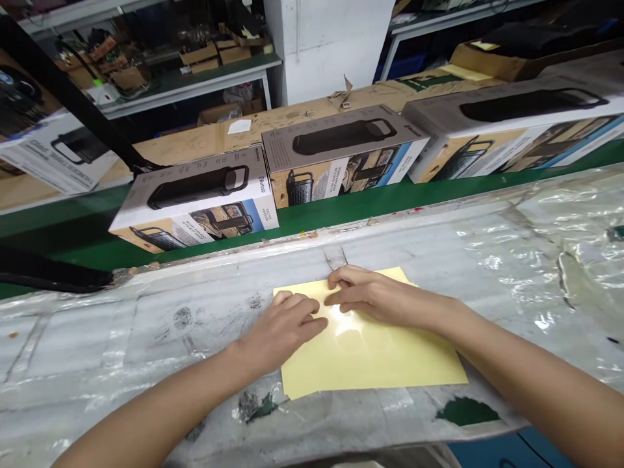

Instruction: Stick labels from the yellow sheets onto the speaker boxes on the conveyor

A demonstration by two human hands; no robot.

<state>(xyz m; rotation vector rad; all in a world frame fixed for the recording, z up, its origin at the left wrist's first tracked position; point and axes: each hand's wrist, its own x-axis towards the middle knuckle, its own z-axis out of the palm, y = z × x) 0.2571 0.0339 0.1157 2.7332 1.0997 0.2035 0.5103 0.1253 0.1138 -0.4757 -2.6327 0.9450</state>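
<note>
A glossy pale yellow sheet (pixel 375 354) lies flat on the plastic-covered bench (pixel 146 338) in front of me. My left hand (pixel 283 325) rests on its upper left corner with the fingers bent and pressed down on the sheet. My right hand (pixel 375 296) lies on the sheet's top edge, fingers together and pointing left, their tips almost meeting the left hand's fingers. Both hands seem to pinch at something small on the sheet's surface; I cannot make out what.
Behind the bench runs a green conveyor belt (pixel 341 211) carrying printed speaker boxes (pixel 195 198), (pixel 341 153), (pixel 517 127). Brown cartons (pixel 205 140) and shelves with parts stand beyond. A black bar (pixel 68 97) slants across at upper left. The bench's plastic cover is torn near the front right (pixel 465 411).
</note>
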